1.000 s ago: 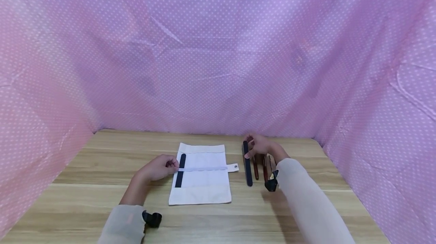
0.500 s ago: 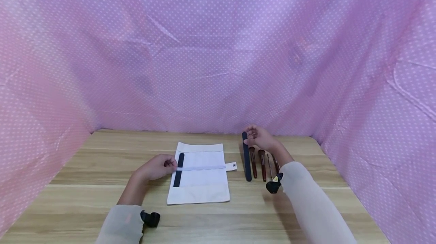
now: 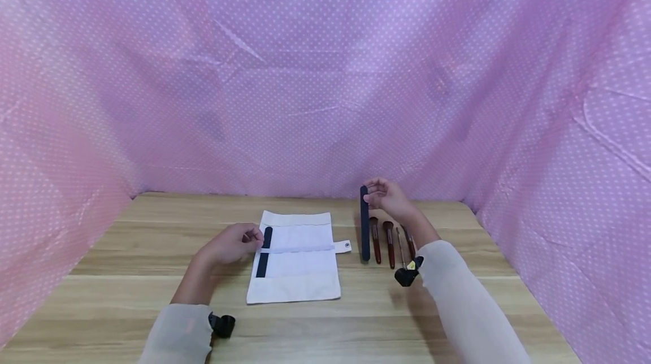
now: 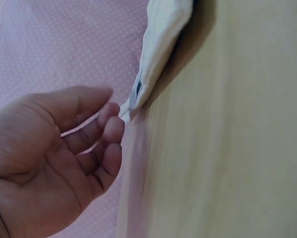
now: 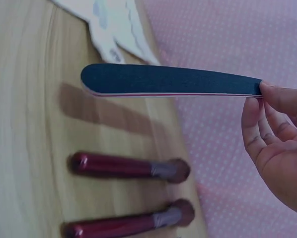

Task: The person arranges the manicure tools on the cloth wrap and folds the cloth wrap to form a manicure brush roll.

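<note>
In the head view my right hand [image 3: 389, 200] holds a long black nail file [image 3: 365, 225] by its far end. The right wrist view shows thumb and fingers pinching the tip of the nail file [image 5: 168, 81], which hangs above the table and casts a shadow. My left hand [image 3: 236, 242] is at the left edge of a white cloth roll pouch [image 3: 305, 290], its fingers loosely bent. In the left wrist view the fingertips of this hand [image 4: 64, 153] are right at the corner of the pouch [image 4: 163, 39]. Another black file [image 3: 261, 265] lies under the pouch's elastic band [image 3: 300, 249].
Right of the pouch lie a makeup brush [image 3: 376, 242], a second makeup brush [image 3: 390, 245] and thinner tools [image 3: 400, 245], partly behind the right wrist. A snap tab [image 3: 343, 246] sticks out from the pouch. Pink dotted cloth [image 3: 325, 98] surrounds the wooden table [image 3: 305, 330].
My right hand has lifted the nail file up and away from the brushes, which now show more fully. The left hand has eased slightly off the elastic band's left end.
</note>
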The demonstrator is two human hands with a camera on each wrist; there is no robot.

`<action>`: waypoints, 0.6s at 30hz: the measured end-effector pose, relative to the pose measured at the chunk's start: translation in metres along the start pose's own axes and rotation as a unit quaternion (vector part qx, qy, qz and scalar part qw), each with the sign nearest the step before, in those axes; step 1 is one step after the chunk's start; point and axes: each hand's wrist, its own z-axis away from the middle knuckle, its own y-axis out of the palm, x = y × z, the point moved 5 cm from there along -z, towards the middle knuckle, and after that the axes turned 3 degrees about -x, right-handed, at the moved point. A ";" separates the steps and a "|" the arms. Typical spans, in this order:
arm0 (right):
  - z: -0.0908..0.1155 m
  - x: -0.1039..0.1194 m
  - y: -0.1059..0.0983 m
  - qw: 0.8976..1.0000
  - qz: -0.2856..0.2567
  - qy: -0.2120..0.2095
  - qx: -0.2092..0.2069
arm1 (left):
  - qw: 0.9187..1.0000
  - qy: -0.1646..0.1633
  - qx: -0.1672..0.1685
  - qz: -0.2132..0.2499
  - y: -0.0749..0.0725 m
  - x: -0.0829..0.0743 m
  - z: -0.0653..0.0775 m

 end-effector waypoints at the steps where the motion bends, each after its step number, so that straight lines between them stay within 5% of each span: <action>1: -0.001 0.003 0.001 1.000 -0.005 -0.003 -0.002 | 1.000 0.003 0.000 -0.003 0.000 -0.001 -0.001; 14: -0.010 0.031 0.028 0.998 -0.060 -0.016 -0.027 | 0.999 0.036 0.026 -0.013 0.017 -0.013 -0.019; 18: -0.014 0.039 0.044 0.997 -0.066 -0.021 -0.025 | 0.999 0.018 0.035 -0.010 0.021 -0.015 -0.020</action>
